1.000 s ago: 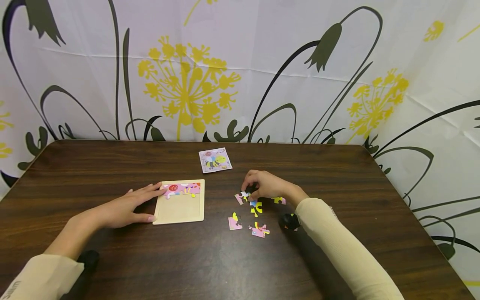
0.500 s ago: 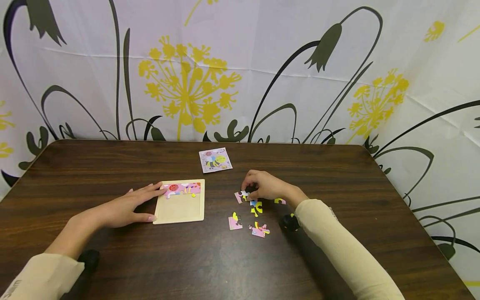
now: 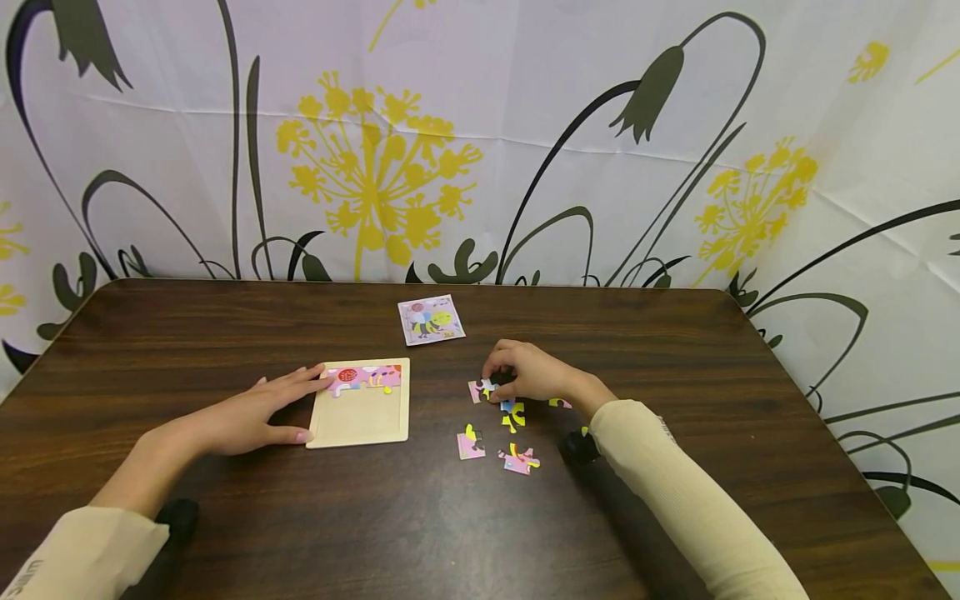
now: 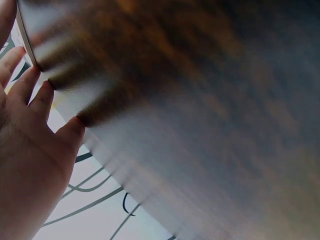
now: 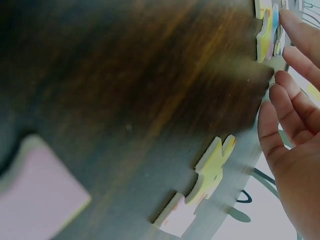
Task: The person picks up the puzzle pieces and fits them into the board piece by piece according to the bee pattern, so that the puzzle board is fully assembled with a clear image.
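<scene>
A wooden puzzle tray lies on the dark table, with a strip of pink pieces fitted along its far edge. My left hand rests flat against the tray's left side, index finger at the far corner and thumb at the near corner. To the right, my right hand curls over a pink and white puzzle piece and pinches it against the table. In the right wrist view the fingers sit beside a yellow piece. The left wrist view shows the left hand's fingers out straight.
Loose pieces lie near the right hand: one pink, one pink and yellow, one yellow and blue, one by the wrist. A small picture card lies farther back. A flowered curtain hangs behind the table.
The right hand has nudged its pinched piece slightly to the left on the table. The left hand and tray have not moved.
</scene>
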The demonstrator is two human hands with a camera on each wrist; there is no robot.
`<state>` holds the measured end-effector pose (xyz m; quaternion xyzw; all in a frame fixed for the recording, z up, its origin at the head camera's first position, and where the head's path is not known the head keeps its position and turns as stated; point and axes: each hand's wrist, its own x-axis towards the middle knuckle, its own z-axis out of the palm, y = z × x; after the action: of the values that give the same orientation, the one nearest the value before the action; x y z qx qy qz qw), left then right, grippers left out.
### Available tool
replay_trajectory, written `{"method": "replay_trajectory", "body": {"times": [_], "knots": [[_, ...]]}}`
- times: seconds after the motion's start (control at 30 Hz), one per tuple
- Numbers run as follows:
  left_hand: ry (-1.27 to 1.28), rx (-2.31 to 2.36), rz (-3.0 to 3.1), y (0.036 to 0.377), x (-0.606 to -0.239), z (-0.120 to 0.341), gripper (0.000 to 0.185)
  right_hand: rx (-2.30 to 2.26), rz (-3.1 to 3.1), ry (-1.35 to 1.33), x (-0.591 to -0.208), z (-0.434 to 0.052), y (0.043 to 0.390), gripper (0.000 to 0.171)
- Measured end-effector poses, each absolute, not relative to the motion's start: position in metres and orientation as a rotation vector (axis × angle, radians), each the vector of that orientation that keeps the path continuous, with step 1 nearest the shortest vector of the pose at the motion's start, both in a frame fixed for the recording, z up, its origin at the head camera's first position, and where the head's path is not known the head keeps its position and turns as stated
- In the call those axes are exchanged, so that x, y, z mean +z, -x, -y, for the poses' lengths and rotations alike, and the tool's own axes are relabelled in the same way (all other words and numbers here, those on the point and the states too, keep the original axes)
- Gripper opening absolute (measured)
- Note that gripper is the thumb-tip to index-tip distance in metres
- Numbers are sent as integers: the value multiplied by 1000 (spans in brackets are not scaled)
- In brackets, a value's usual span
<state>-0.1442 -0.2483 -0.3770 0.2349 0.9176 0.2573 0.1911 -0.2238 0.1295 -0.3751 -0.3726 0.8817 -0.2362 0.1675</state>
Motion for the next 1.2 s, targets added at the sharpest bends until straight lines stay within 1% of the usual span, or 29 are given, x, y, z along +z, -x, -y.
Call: {"method": "replay_trajectory", "body": {"times": [0.23,0.93,1.2], "knots": [[-661,721,-2582,144,-378,249,82,-670,-2502,1047,-376,-130,224,25],[-640,724,-2576,144,-377,247,82,-677,-2551,1071,-379,-128,221,19],[-645,725,-2579,144,-377,247,82,-689,-2557,1060,-378,-129,219,22]]}}
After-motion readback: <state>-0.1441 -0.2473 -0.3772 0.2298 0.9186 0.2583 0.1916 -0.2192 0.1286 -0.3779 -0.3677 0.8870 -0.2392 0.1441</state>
